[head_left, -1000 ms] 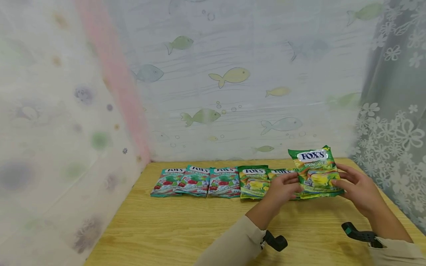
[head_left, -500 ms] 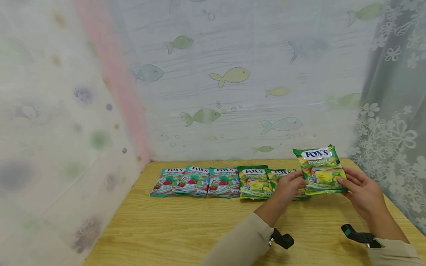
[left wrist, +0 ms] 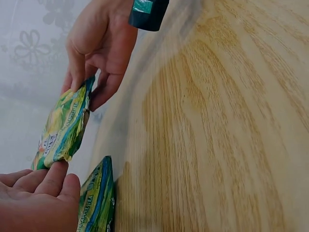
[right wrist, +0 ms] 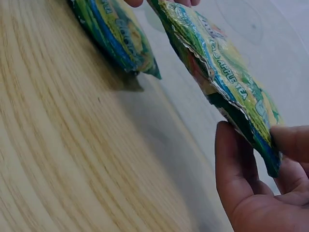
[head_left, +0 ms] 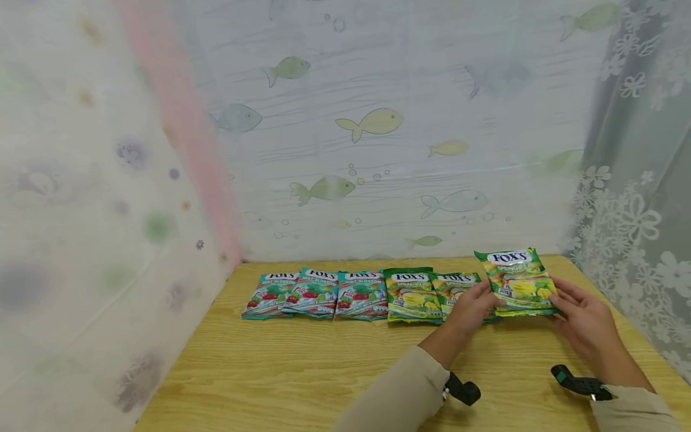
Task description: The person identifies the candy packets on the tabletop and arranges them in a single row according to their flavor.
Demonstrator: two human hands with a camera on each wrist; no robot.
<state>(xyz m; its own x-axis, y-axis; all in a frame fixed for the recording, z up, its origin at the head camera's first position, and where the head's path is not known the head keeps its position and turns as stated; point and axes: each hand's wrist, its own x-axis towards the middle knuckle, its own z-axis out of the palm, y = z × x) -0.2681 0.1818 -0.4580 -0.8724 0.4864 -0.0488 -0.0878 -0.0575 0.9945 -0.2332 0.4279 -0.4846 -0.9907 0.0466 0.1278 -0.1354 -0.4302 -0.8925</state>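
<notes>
A green and yellow Fox's Spring Tea candy bag (head_left: 518,276) is tilted back between both hands at the right of the table. My right hand (head_left: 588,318) grips its right side, thumb on the front and fingers behind, as the right wrist view shows. At the opposite edge, my left hand (head_left: 466,312) holds the bag by its fingertips, with digits on both faces. Just left of it lies another Spring Tea bag (head_left: 450,285), partly covered by the left hand. Its end also shows in the right wrist view, apart from the held candy bag (right wrist: 222,63).
Left of the hands, another Spring Tea bag (head_left: 412,300) continues the row. Beyond it lie three teal Mint Blossom candy bags (head_left: 361,297), slightly overlapping. The wooden table (head_left: 281,372) meets a fish-patterned curtain (head_left: 378,198) behind and a flowered curtain (head_left: 631,222) at right.
The held bag has moved slightly right over the second, then its top has dropped back and lower. My left hand has shifted right with it. The row of other bags stays put.
</notes>
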